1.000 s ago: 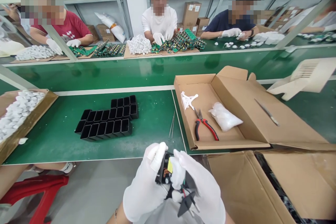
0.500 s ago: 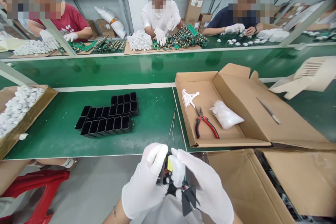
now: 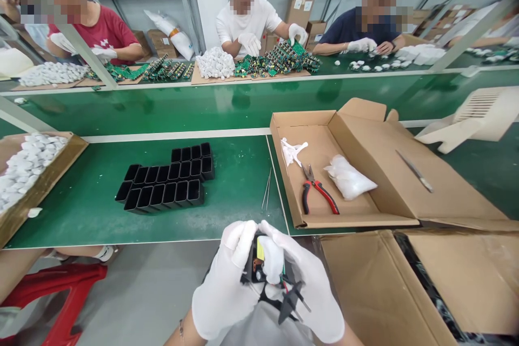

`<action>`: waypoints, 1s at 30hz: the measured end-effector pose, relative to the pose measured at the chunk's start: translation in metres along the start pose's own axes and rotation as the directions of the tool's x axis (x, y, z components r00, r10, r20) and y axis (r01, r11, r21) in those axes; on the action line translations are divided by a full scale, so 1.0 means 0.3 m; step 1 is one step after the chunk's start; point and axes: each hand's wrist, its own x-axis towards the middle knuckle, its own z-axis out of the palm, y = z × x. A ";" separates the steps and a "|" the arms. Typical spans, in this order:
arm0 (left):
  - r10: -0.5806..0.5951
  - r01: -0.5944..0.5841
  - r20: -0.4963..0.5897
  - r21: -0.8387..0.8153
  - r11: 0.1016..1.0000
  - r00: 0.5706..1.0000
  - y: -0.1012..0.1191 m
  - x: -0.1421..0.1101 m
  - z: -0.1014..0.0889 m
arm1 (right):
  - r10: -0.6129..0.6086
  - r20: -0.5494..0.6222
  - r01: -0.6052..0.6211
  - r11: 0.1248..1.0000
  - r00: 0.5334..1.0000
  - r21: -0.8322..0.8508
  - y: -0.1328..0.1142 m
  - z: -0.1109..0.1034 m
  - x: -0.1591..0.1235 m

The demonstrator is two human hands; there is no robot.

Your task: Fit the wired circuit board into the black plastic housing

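Between my gloved hands is a small electronic assembly (image 3: 258, 266) with a black case, a yellow part and a brown part. My left hand (image 3: 229, 281) is closed around its left side. On the other side, my right hand (image 3: 310, 286) grips it with bent fingers. A white rounded piece (image 3: 272, 260) sits in the middle, against the right fingers. Below it, a black part with metal pins (image 3: 290, 303) hangs out at a tilt, with thin red and green wires near it. My fingers hide much of the assembly.
Several open black cases (image 3: 162, 186) stand on the green bench (image 3: 235, 173). Tweezers (image 3: 266, 189) lie nearby. A cardboard box (image 3: 304, 119) holds pliers (image 3: 318, 189) and a white bag (image 3: 349, 177). White pieces fill a left-hand tray (image 3: 60, 173). Co-workers sit opposite; a red stool (image 3: 52, 297) stands lower left.
My right hand has shifted left, closer to my left hand. The white piece now leans more upright, and the pinned black part has turned. Opposite, a co-worker's hand has reached toward the circuit boards.
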 end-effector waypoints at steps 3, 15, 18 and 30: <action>0.043 -0.043 0.005 0.075 0.996 0.999 -0.006 -0.004 -0.004 | -0.008 -0.015 0.008 1.000 1.000 0.004 -0.004 0.003 0.001; 0.036 -0.035 0.018 -0.045 0.998 0.999 0.009 -0.012 -0.022 | -0.048 0.011 0.047 0.998 0.999 0.031 -0.027 -0.033 -0.006; 0.047 -0.046 0.022 -0.031 0.998 0.999 0.012 -0.010 -0.024 | -0.014 0.030 0.013 0.998 0.999 0.055 -0.016 -0.027 -0.023; 0.134 -0.132 -0.062 0.032 0.991 0.989 0.006 -0.039 -0.008 | -0.006 0.057 0.012 0.995 0.998 -0.100 -0.016 -0.045 -0.062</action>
